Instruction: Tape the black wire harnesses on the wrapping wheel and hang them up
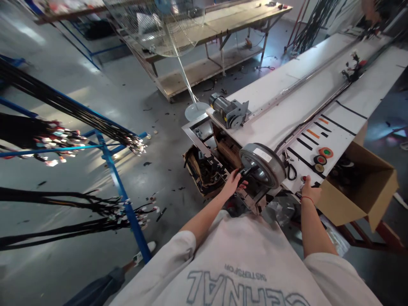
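"What is your left hand (232, 185) doing?"

"It is working just left of the big metal wheel (274, 165), with your thumb and fingers closing around a dark strand (246, 173). That strand is leading from your fingers into the wheel's opening."

"And where is the wheel standing?"

"At the near end of the white table (264, 129), right in front of you. Beyond the wheel, a long dark bundle (296, 128) is running away from you along the tabletop."

"Is your right hand (310, 193) gripping anything?"

"It is reaching to the table's near edge, right of the wheel, and your fingertips are meeting a small red piece (304, 178). Whether they are pinching or only pressing it, I cannot tell."

"What else is lying around the wheel?"

"A black-handled tool (286, 158) is lying just right of it. Farther right, three tape rolls (325, 152) are lying close together, and black and orange strips (313, 134) are lining the tabletop beyond them. A motor (219, 102) is sitting beyond the wheel to its left, and an open cardboard box (342, 204) is standing well to its right, next to your right hand."
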`<state>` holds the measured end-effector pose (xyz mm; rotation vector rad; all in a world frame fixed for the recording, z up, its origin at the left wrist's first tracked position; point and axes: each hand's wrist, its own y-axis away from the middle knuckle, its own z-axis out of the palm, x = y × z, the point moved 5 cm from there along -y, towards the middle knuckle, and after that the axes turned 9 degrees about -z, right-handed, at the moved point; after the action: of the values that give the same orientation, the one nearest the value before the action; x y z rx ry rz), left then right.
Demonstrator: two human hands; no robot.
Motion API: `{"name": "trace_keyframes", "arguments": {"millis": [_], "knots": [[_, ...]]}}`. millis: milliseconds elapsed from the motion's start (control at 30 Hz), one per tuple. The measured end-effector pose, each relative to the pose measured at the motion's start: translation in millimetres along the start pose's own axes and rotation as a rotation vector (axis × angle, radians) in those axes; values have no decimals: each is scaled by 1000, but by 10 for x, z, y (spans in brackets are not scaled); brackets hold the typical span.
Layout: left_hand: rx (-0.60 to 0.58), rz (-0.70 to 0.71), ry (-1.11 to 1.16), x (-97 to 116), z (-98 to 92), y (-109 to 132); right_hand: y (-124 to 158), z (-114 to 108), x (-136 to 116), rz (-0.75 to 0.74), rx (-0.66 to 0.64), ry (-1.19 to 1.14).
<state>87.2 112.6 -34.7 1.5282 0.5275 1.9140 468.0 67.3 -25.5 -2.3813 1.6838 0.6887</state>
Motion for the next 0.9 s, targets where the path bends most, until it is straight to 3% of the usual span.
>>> {"name": "trace_keyframes", "arguments": {"millis": [67,133,233,300,433,600,733,900], "knots": [[146,67,81,72,-122,-11,-15,15,18,1,2,8],[214,35,115,83,-205,-24,-27,26,32,-2,2,15],[151,-70,146,72,-212,-54,-30,36,39,4,-15,21],[114,-37,177,137,-187,-80,-23,35,32,11,-25,20],[147,44,189,294,-112,-165,-5,27,13,24,-7,9],[177,-36,262,301,-71,-210,0,29,23,43,-13,-2],[119,-94,180,328,-122,-181,-9,24,43,31,-28,-22],[193,-9,50,448,-175,-200,-16,51,56,6,-51,-46]]}}
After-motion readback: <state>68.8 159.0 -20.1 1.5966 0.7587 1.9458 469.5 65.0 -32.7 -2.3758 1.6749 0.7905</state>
